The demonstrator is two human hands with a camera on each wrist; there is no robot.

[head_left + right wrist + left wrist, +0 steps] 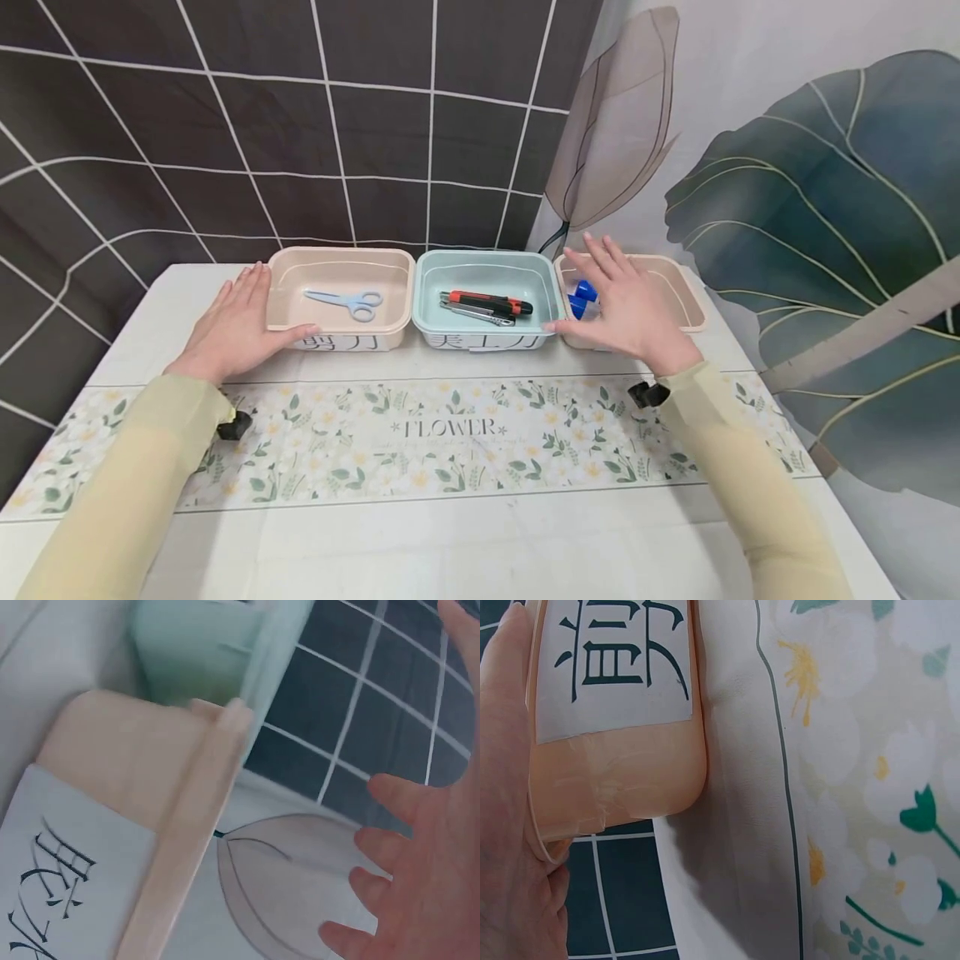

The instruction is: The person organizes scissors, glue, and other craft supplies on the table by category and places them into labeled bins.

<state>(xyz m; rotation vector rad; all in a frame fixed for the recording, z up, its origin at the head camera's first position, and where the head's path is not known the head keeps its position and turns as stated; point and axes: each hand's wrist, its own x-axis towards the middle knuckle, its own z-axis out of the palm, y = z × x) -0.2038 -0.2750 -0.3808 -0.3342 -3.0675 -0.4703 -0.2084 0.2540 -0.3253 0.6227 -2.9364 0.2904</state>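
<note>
My left hand [232, 321] lies against the left end of a pink plastic bin [322, 268], fingers straight and thumb along its front rim. Pale blue scissors [348, 302] are inside it. In the left wrist view, the bin's labelled front [637, 772] is beside the hand. A light blue bin [457, 268] in the middle holds a red and black utility knife [487, 302] and a slim silver knife [474, 313]. Over a second pink bin [678, 287] at right, my right hand [630, 308] is raised with spread fingers, partly hiding blue objects [587, 291] inside.
The bins stand in a row at the back of a white table [465, 542], with paper labels on their fronts. Across the table runs a floral strip [450, 458] reading FLOWER. Behind hang a dark grid-patterned cloth [262, 125] and a leaf-printed cloth [810, 208].
</note>
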